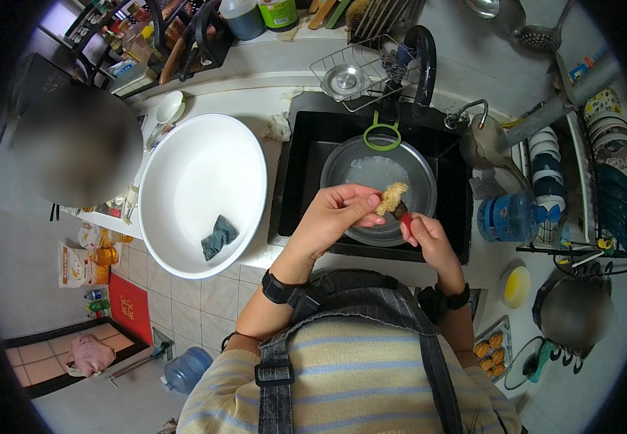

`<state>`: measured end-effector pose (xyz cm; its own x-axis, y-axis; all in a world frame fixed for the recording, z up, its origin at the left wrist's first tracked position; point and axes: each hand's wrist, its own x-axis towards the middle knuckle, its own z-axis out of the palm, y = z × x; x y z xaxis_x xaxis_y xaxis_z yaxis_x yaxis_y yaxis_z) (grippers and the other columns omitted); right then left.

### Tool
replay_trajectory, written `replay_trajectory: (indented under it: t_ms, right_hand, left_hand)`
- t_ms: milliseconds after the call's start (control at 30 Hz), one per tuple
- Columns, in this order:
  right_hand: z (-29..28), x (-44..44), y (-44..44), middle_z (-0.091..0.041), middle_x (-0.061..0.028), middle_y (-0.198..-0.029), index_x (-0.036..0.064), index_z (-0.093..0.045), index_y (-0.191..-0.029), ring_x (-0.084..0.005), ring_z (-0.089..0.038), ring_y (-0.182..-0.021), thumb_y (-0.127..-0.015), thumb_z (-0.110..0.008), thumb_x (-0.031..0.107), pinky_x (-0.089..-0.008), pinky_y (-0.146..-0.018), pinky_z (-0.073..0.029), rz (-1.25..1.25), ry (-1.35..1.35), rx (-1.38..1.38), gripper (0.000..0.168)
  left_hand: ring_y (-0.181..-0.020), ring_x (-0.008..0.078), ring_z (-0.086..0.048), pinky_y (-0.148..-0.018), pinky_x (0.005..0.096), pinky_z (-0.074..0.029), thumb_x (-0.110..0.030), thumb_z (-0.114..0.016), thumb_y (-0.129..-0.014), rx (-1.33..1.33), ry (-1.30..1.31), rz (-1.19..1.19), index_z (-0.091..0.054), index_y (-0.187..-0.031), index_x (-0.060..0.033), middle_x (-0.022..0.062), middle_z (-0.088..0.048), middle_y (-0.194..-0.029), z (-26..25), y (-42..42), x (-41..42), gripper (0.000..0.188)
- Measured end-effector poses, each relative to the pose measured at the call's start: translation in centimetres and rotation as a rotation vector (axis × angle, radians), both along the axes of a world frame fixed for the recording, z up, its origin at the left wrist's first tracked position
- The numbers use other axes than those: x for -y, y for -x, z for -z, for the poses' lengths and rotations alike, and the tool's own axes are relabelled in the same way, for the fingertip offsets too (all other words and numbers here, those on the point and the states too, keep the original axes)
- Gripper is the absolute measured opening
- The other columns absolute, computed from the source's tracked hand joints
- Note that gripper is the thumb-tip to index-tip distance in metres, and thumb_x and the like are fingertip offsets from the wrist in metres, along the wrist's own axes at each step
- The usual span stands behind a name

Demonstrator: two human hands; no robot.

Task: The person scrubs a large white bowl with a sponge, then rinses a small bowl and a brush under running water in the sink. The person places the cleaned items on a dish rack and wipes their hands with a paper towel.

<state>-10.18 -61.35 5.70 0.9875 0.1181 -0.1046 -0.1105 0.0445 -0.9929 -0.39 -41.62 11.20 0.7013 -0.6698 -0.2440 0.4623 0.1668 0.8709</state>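
Note:
My left hand (343, 211) pinches a piece of tan loofah-like scrubber (393, 196) between thumb and fingers. In my right hand (430, 238) is the red handle (406, 223) of a small tool, perhaps a paring knife. Its dark end (399, 210) meets or nearly meets the scrubber; I cannot tell which. Both hands are over a round metal basin (424, 179) that holds some cloudy water. That basin sits inside a black sink (302, 163). A green ring-shaped item (382, 147) hangs at the basin's far rim, below the black faucet (427, 65).
On the left, a large white basin (199, 163) holds a dark green cloth (219, 237). A wire rack (319, 70) with a metal lid (345, 81) stands behind the sink. To the right are a large water bottle (508, 217), a dish rack (579, 179) and a yellow-filled bowl (516, 287).

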Motion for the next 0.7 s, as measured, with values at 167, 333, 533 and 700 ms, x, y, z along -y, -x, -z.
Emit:
replay_trajectory:
  t_ms: [167,333,533,700]
  right_hand:
    - [0.1,0.1,0.2,-0.04,0.0044,-0.065,0.006,-0.047,-0.073,-0.0046,-0.033,-0.056,-0.094,-0.036,0.028,-0.0187,-0.052,-0.029,0.036,0.041,-0.04,0.033]
    - [0.2,1.4,0.7,-0.039,0.0036,-0.061,0.005,-0.048,-0.075,-0.0045,-0.032,-0.054,-0.094,-0.036,0.026,-0.0194,-0.05,-0.028,0.256,0.155,0.111,0.031]
    - [3.7,2.1,-2.0,-0.06,-0.0133,-0.07,0.004,-0.055,-0.085,-0.032,-0.056,-0.064,-0.088,-0.042,0.017,-0.0419,-0.065,-0.043,0.423,1.383,0.081,0.019]
    - [5.4,1.5,-3.6,-0.062,-0.016,-0.066,0.003,-0.058,-0.078,-0.0284,-0.061,-0.063,-0.089,-0.04,0.03,-0.0389,-0.075,-0.041,0.17,1.556,-0.284,0.034]
  left_hand:
    - [-0.066,0.0117,-0.058,-0.062,0.0232,-0.049,-0.017,-0.05,-0.089,0.228,-0.182,-0.002,-0.056,-0.086,0.0007,0.0056,-0.06,-0.074,1.6,-0.6,-0.3,0.019]
    - [-0.063,0.0099,-0.052,-0.06,0.0237,-0.044,-0.019,-0.046,-0.091,0.212,-0.173,-0.076,-0.05,-0.082,-0.0027,0.0018,-0.053,-0.068,3.1,-0.8,-0.6,0.02]
    - [-0.071,0.0104,-0.052,-0.068,0.0229,-0.043,-0.01,-0.055,-0.085,0.289,-0.282,-0.175,-0.047,-0.091,-0.0035,0.0022,-0.053,-0.076,7.5,-2.2,-1.4,0.011]
    - [-0.082,0.012,-0.05,-0.073,0.0242,-0.042,-0.007,-0.059,-0.081,0.379,-0.364,-0.235,-0.046,-0.099,-0.0048,0.0026,-0.052,-0.086,11.6,-2.1,-1.8,0.022]
